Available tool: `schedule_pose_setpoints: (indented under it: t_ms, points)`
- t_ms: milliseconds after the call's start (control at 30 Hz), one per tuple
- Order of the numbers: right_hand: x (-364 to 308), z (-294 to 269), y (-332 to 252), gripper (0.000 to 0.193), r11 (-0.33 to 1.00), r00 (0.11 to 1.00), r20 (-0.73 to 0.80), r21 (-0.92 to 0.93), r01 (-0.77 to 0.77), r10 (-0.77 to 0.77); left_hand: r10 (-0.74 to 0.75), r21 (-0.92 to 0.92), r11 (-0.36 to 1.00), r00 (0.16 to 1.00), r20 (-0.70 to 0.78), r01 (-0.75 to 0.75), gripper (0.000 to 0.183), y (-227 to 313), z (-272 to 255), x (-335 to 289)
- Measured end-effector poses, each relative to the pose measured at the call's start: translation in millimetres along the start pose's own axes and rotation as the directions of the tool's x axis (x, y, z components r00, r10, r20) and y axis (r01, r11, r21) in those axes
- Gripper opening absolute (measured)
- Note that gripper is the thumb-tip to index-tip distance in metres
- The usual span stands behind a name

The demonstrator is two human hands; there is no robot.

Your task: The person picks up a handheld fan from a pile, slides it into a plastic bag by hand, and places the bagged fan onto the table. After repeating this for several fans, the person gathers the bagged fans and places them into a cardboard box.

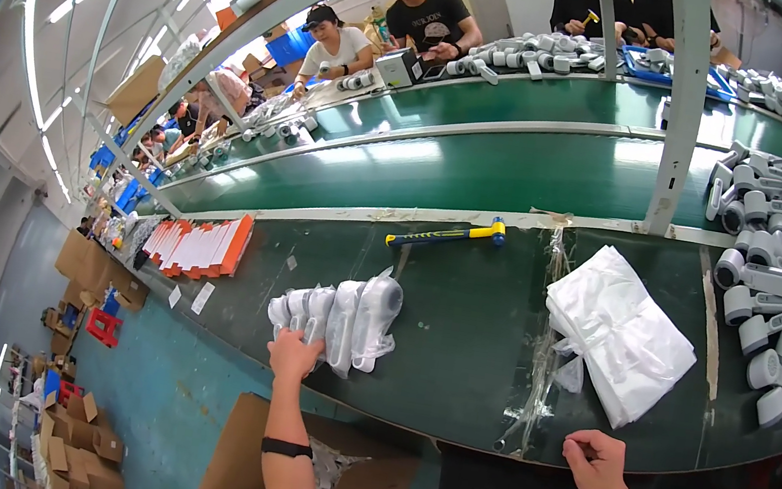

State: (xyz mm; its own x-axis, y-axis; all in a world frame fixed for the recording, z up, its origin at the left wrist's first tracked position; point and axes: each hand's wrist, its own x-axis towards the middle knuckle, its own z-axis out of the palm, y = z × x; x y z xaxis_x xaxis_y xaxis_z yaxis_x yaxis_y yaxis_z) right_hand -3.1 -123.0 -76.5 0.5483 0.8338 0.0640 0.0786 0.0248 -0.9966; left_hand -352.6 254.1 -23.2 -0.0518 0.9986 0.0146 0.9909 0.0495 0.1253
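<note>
Left hand (293,355) is up at the near edge of the green bench (457,346), fingers curled onto the near end of a row of bagged grey parts (336,318). It grips the nearest bag, though how firmly I cannot tell. The row sits left of centre on the bench. Its long axis runs left to right, climbing slightly toward the right, and each bagged part stands across that line, long side pointing away from the person toward the belt (483,172). The biggest part is at the right end, the smaller ones bunch toward the left by the hand.

Right hand (598,467) rests at the near edge of the bench, well apart from the row, loosely curled with the fingers folded in and holding nothing that shows. A black band sits on each wrist.

Between the hands, farther back, a stack of clear bags (622,335) lies tilted, its corner pointing at the right hand. A mallet (448,235) with yellow head lies beyond the row, handle pointing left, along the belt edge. Loose grey parts (773,292) pile up on the right. A fan of orange-and-white cards (199,246) sits far left. Other people work across the belt.
</note>
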Motion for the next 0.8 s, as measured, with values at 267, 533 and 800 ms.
schedule_pose_setpoints:
  t_ms: [267, 533, 800]
  points:
    - [-1.1, 1.2, 5.5, 0.004, 0.999, 0.999, -0.012, 0.003, 0.039, -0.039, 0.023, 0.056, 0.998, 0.999, 0.049, -0.025, 0.058, -2.7, -6.7, 1.5]
    - [-1.4, -0.3, 3.1, 0.007, 0.997, 0.997, -0.003, -0.028, 0.076, -0.076, 0.049, 0.011, 0.999, 0.996, -0.08, -0.048, 0.055, -8.6, 6.6, 3.8]
    - [-4.9, -7.1, -2.9, 0.01, 0.994, 0.994, 0.002, -0.026, 0.105, -0.105, 0.068, 0.02, 0.998, 0.998, -0.013, -0.068, 0.049, -10.9, 4.8, 12.5]
